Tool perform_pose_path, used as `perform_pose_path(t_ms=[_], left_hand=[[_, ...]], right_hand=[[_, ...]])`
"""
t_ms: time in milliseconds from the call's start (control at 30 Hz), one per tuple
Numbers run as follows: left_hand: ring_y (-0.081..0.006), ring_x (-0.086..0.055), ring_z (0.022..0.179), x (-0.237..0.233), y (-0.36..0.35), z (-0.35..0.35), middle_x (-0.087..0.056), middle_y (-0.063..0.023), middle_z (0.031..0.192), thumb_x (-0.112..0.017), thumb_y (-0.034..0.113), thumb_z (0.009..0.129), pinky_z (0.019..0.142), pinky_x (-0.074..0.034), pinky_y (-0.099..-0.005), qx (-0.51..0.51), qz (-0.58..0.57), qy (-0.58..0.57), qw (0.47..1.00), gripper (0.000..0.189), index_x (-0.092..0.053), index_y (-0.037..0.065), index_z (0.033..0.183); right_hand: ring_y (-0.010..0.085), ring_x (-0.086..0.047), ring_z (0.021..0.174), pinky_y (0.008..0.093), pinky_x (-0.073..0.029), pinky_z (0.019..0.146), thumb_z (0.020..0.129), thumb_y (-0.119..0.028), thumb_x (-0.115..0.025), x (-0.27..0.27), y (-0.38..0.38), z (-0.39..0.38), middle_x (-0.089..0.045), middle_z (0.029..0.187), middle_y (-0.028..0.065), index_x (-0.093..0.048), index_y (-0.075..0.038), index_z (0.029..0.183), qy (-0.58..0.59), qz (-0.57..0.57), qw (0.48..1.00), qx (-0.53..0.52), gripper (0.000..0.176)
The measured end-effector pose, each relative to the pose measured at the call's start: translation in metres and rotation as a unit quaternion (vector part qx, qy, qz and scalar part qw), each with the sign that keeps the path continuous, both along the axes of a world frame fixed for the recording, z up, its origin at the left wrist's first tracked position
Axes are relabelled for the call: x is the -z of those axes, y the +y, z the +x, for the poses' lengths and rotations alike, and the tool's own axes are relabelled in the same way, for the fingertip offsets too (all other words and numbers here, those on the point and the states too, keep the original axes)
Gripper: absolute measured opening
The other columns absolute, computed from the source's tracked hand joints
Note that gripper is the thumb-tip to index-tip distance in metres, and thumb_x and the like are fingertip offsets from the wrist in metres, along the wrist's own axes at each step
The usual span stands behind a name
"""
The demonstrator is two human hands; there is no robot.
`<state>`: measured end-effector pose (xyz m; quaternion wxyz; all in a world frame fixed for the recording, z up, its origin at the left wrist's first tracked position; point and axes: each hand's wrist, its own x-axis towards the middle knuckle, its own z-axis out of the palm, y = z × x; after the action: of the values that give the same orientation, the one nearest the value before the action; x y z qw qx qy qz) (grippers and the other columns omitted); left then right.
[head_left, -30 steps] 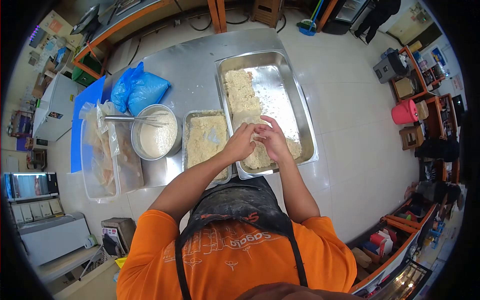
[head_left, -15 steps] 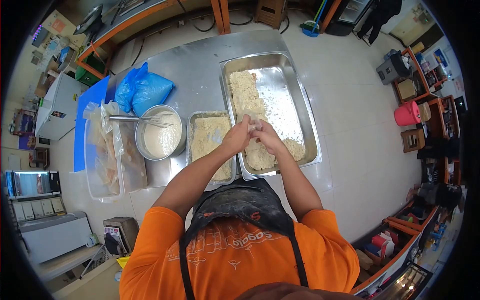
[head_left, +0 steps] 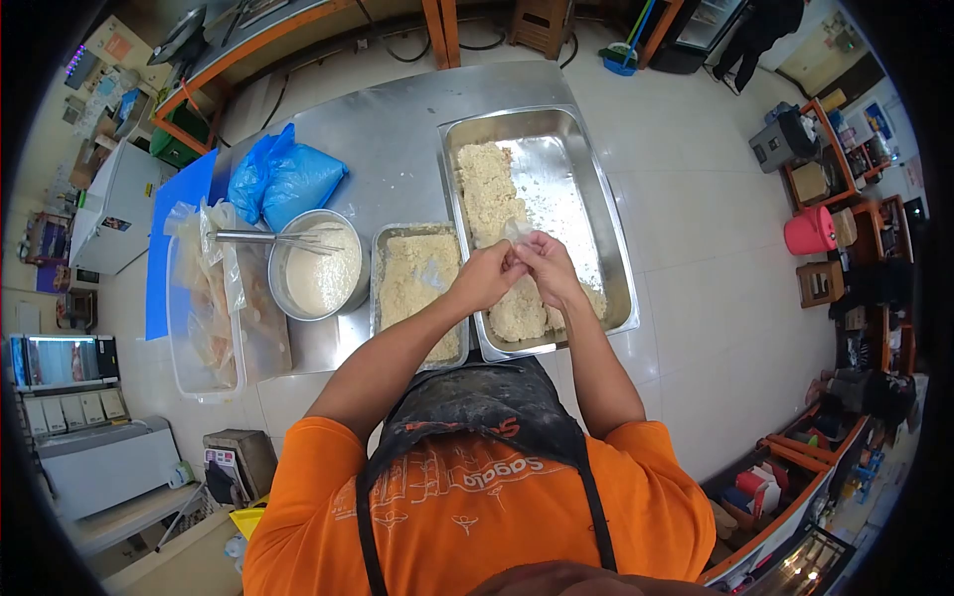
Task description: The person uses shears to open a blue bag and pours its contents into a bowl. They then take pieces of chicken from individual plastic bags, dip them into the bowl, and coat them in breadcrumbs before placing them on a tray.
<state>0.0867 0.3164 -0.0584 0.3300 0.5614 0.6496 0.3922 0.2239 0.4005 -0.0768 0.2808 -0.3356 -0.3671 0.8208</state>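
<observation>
Both of my hands meet over the deep steel pan [head_left: 624, 288], their fingertips close together. My left hand [head_left: 489, 275] and my right hand [head_left: 549, 266] pinch a thin, translucent plastic-like piece [head_left: 516, 229]; its exact kind is unclear. Crumb-coated pieces [head_left: 489, 184] lie in a row along the pan's left side, with more [head_left: 519, 313] at its near end, partly behind my hands and wrists. Left of the pan, a smaller metal tray [head_left: 379, 298] holds pale crumbs [head_left: 412, 273], and my left forearm crosses over it.
A metal bowl [head_left: 276, 288] of pale batter [head_left: 323, 273] has a whisk [head_left: 258, 237] lying across it. To its left stands a clear plastic bin [head_left: 209, 372] with plastic bags inside. Behind the bowl sits a blue bag [head_left: 298, 184] on the steel table [head_left: 397, 119]. Far off, a person [head_left: 760, 40] stands.
My hands have shifted slightly to the right, still pinching the translucent piece, which now sticks up more above the fingertips. The trays and bowl have stayed in place.
</observation>
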Motion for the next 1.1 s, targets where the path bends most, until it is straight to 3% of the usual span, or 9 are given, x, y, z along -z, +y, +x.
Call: perform_pose_path(t_ms=[133, 400, 533, 633, 767, 800, 900, 1033, 1100], left_hand=[[-0.0186, -0.060, 0.065, -0.008, 0.002, -0.007, -0.062, -0.0128, 0.071, -0.062, 0.018, 0.091, 0.063, -0.048, -0.0334, -0.031, -0.047, -0.011, 0.998, 0.020, -0.060, -0.002, 0.087], [-0.0326, -0.063, 0.068, 0.004, 0.004, -0.014, -0.063, -0.0197, 0.074, -0.053, 0.015, 0.092, 0.065, -0.049, -0.0388, -0.154, -0.031, -0.039, 0.987, 0.019, -0.061, -0.002, 0.089], [-0.0156, -0.054, 0.062, -0.005, 0.001, -0.001, -0.058, -0.0107, 0.067, -0.053, 0.016, 0.093, 0.060, -0.045, -0.0332, -0.138, 0.035, -0.017, 0.990, 0.020, -0.060, -0.002, 0.088], [-0.0154, -0.053, 0.060, -0.025, -0.006, 0.020, -0.056, -0.0119, 0.065, -0.055, 0.017, 0.094, 0.058, -0.044, -0.0345, -0.103, 0.014, -0.046, 0.994, 0.020, -0.059, -0.002, 0.089], [-0.0390, -0.057, 0.080, -0.022, -0.013, 0.036, -0.057, -0.0232, 0.085, -0.050, 0.015, 0.097, 0.073, -0.045, -0.0437, -0.126, 0.081, -0.042, 0.988, 0.019, -0.057, -0.002, 0.094], [-0.0404, -0.055, 0.084, -0.011, -0.018, 0.038, -0.055, -0.0225, 0.089, -0.048, 0.016, 0.097, 0.075, -0.044, -0.0458, -0.109, 0.083, -0.027, 0.990, 0.017, -0.056, 0.000, 0.098], [-0.0384, -0.057, 0.083, -0.002, -0.034, 0.050, -0.056, -0.0205, 0.084, -0.049, 0.014, 0.097, 0.073, -0.045, -0.0449, -0.052, 0.069, 0.020, 0.996, 0.015, -0.056, 0.000, 0.096], [-0.0420, -0.056, 0.086, 0.001, -0.041, 0.066, -0.056, -0.0204, 0.088, -0.050, 0.012, 0.095, 0.077, -0.045, -0.0487, -0.002, 0.044, 0.027, 0.999, 0.015, -0.058, 0.003, 0.104], [-0.0418, -0.057, 0.087, 0.000, -0.035, 0.068, -0.057, -0.0202, 0.089, -0.050, 0.012, 0.095, 0.078, -0.045, -0.0485, -0.015, 0.087, 0.039, 0.995, 0.015, -0.058, 0.003, 0.103]], right_hand=[[0.0119, -0.058, 0.070, 0.0240, -0.046, 0.063, 0.086, 0.003, -0.066, 0.006, 0.006, 0.013, -0.065, 0.086, 0.0071, -0.055, 0.000, 0.114, 0.005, 0.048, 0.999, -0.005, 0.031], [0.0121, -0.055, 0.071, 0.0253, -0.045, 0.065, 0.082, 0.006, -0.060, -0.019, 0.010, 0.039, -0.058, 0.080, 0.0036, -0.052, -0.001, 0.118, -0.132, 0.118, 0.984, -0.005, 0.037], [0.0191, -0.056, 0.074, 0.0326, -0.047, 0.067, 0.078, 0.005, -0.055, -0.053, -0.016, 0.035, -0.057, 0.084, 0.0115, -0.053, 0.003, 0.108, -0.321, 0.459, 0.800, 0.212, 0.030], [0.0210, -0.059, 0.076, 0.0324, -0.049, 0.072, 0.077, 0.007, -0.054, -0.070, -0.044, 0.029, -0.058, 0.083, 0.0121, -0.058, 0.002, 0.100, -0.146, 0.519, 0.815, 0.210, 0.024], [0.0266, -0.065, 0.087, 0.0329, -0.050, 0.079, 0.088, 0.003, -0.046, -0.024, -0.042, 0.010, -0.065, 0.094, 0.0179, -0.062, 0.006, 0.099, -0.218, 0.311, 0.922, 0.080, 0.019], [0.0269, -0.065, 0.091, 0.0339, -0.050, 0.082, 0.094, -0.001, -0.042, -0.019, -0.037, 0.014, -0.065, 0.108, 0.0206, -0.060, 0.006, 0.110, -0.327, 0.341, 0.880, -0.051, 0.025], [0.0282, -0.066, 0.093, 0.0356, -0.051, 0.085, 0.096, -0.001, -0.042, 0.012, -0.041, 0.014, -0.062, 0.118, 0.0206, -0.053, 0.004, 0.121, -0.132, 0.040, 0.989, 0.053, 0.028], [0.0301, -0.057, 0.118, 0.0381, -0.048, 0.099, 0.097, 0.000, -0.039, 0.021, -0.030, 0.022, -0.056, 0.129, 0.0191, -0.038, 0.004, 0.139, 0.038, -0.117, 0.982, 0.145, 0.042], [0.0340, -0.051, 0.125, 0.0452, -0.044, 0.107, 0.101, -0.018, -0.048, 0.028, -0.032, 0.022, -0.053, 0.131, 0.0218, -0.042, 0.003, 0.132, 0.130, -0.168, 0.970, 0.116, 0.038]])
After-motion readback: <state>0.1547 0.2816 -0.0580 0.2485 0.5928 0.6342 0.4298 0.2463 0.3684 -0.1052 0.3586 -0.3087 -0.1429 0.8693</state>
